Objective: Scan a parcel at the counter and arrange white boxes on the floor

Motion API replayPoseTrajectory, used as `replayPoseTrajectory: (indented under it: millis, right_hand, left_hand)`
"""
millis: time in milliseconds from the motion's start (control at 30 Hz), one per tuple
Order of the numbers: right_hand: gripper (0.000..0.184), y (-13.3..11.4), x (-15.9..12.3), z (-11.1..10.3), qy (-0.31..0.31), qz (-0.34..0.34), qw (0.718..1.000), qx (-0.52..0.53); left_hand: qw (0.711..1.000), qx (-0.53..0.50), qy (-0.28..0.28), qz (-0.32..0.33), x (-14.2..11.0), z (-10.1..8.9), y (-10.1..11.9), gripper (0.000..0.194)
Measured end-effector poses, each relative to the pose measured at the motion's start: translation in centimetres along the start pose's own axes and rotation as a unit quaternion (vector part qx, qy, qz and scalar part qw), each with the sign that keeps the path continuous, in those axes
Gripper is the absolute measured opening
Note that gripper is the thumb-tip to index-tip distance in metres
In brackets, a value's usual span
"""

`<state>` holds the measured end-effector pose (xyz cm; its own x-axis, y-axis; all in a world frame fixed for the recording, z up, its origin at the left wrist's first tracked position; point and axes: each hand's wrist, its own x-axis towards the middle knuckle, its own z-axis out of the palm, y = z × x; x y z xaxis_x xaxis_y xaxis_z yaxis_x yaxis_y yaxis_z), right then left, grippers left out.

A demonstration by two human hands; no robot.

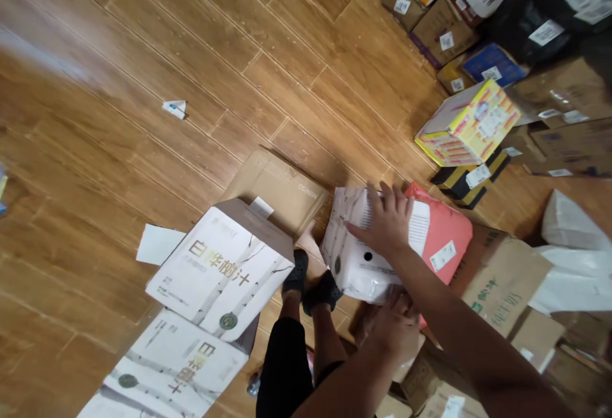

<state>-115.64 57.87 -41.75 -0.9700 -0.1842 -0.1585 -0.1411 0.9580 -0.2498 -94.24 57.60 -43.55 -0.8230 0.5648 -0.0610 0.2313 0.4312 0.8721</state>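
White parcel (354, 278) with a birch-tree print on its end sits to the right of our feet, and we have both hands at it. Our right hand (386, 222) lies over its upper face, palm down, the fingers spread apart and the thumb held out toward the birch-print end. Our left hand (394, 325) is at the parcel's lower edge with its fingers bent; we cannot tell whether they are closed on it.

Just beside the parcel, on its right, we see a coral package (452, 236) with a white label, and next to that a brown carton (502, 284) with green handwriting. A white plastic bag (574, 278) lies beyond the carton.

To the left of our dark shoes (294, 268) we have an upper white carton (210, 284) with gold characters and birch trunks, and a similar lower carton (167, 367) below it in view. A brown MINISO box (282, 192) lies just beyond the upper one, and a white sheet (157, 245) shows at its left side. Farther out on the wooden floor (143, 150) we see a small white scrap (176, 109).

At the upper right, a yellow patterned box (485, 122) is near a black-and-yellow box (471, 182), a blue box (497, 64) and several labelled packages.
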Motion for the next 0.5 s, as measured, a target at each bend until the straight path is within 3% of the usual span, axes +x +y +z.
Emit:
replayPoseTrajectory:
  millis: [100, 167, 233, 267, 333, 433, 500]
  right_hand:
    - [0.092, 3.4, -2.0, 0.1, 0.003, 0.0, 1.0, -0.022]
    - [0.092, 6.2, -3.6, -0.6, 0.014, -0.005, 1.0, -0.008]
    - [0.093, 8.9, -5.0, -1.3, 0.036, -0.007, 0.999, 0.014]
    - [0.093, 10.2, -5.7, -1.6, 0.047, -0.009, 0.998, 0.026]
    - [0.093, 12.7, -7.1, -1.9, 0.068, -0.014, 0.996, 0.056]
    - [0.092, 16.1, -9.8, -1.6, 0.091, -0.001, 0.988, 0.122]
    - [0.092, 18.2, -12.1, -1.2, 0.106, 0.055, 0.979, 0.163]
  left_hand:
    - [0.999, 0.012, 0.016, 0.029, 0.9, 1.5, 1.9, 0.03]
    - [0.996, -0.001, 0.064, 0.067, 0.0, 0.2, 2.4, 0.024]
    - [0.988, -0.027, 0.146, 0.04, -2.2, -2.1, 1.7, 0.023]
    - [0.981, -0.044, 0.187, -0.017, -3.4, -3.3, 0.7, 0.024]
    - [0.947, -0.094, 0.236, -0.195, -5.2, -5.2, -2.4, 0.031]
    - [0.842, -0.208, 0.21, -0.451, -4.8, -5.4, -9.0, 0.052]
    - [0.791, -0.259, 0.174, -0.527, -2.6, -4.1, -13.0, 0.062]
